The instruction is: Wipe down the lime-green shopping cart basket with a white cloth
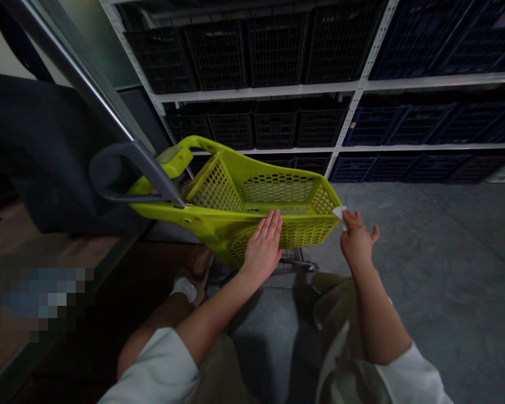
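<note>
A lime-green plastic shopping cart (219, 223) with perforated sides stands in front of me, its narrow end pointing right. My left hand (265, 244) lies flat against the cart's near side, fingers stretched over the upper rim. At the right end corner, my right hand (357, 238) pinches a small white cloth or tissue (340, 212) that touches the rim. A grey handle-like loop with a metal pole (113, 118) rises at the cart's left part.
White metal shelving (348, 126) with black crates (275, 124) and blue crates (372, 124) runs behind the cart. Grey floor (446, 252) extends to the right. Dark covered material (46, 151) and a wooden surface (79, 252) are at the left.
</note>
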The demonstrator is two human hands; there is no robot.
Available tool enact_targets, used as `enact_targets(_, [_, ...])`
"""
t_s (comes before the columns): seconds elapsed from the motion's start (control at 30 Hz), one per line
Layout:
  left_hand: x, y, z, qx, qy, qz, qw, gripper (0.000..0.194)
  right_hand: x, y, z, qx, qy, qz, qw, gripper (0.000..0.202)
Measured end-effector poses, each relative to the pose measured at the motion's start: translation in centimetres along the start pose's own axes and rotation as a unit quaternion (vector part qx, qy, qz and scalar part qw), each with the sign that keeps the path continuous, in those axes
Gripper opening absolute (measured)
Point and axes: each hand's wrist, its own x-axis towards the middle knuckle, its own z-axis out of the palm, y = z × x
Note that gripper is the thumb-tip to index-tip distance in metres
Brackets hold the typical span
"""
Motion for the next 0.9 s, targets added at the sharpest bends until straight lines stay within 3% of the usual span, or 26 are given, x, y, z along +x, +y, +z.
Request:
enact_targets(0.07, [0.0,0.1,0.0,0.004,-0.006,-0.004,1.0,0.09,-0.6,-1.6,0.3,-0.012,0.006,-0.03,0.999,0.065])
enact_targets(0.17, [0.1,0.3,0.0,0.006,-0.01,-0.008,1.0,0.087,-2.2,-6.0,1.0,-0.009,-0.007,-0.123,0.992,0.069])
enact_targets(0.27, [0.1,0.3,0.0,0.001,-0.004,-0.008,1.0,0.082,-3.8,-10.0,1.7,0.031,-0.055,-0.244,0.968,0.073])
enact_targets(0.33, [0.1,0.2,0.0,0.001,-0.006,-0.009,1.0,0.08,-4.2,-11.0,1.8,0.058,-0.074,-0.289,0.953,0.075])
enact_targets(0.4, [0.1,0.1,0.0,0.003,-0.009,-0.009,1.0,0.079,-3.9,-10.3,1.6,0.067,-0.073,-0.289,0.952,0.077])
enact_targets(0.47, [0.1,0.0,-0.1,0.005,-0.011,-0.008,1.0,0.08,-3.2,-8.1,1.1,0.06,-0.063,-0.253,0.963,0.077])
enact_targets(0.6, [0.1,0.0,-0.2,0.006,-0.018,-0.004,1.0,0.083,-1.1,-2.3,0.3,0.028,-0.021,-0.091,0.995,0.068])
enact_targets(0.67, [0.1,0.0,-0.1,0.003,-0.016,-0.003,1.0,0.085,-0.4,-0.6,0.2,0.016,-0.003,-0.024,1.0,0.065])
enact_targets(0.77, [0.0,0.0,0.0,0.0,-0.008,-0.004,1.0,0.089,-0.6,-1.3,0.6,0.008,0.014,-0.017,1.0,0.066])
enact_targets(0.9, [0.1,0.2,0.2,0.003,-0.001,-0.003,1.0,0.089,-2.7,-6.8,1.5,0.016,-0.009,-0.152,0.988,0.075])
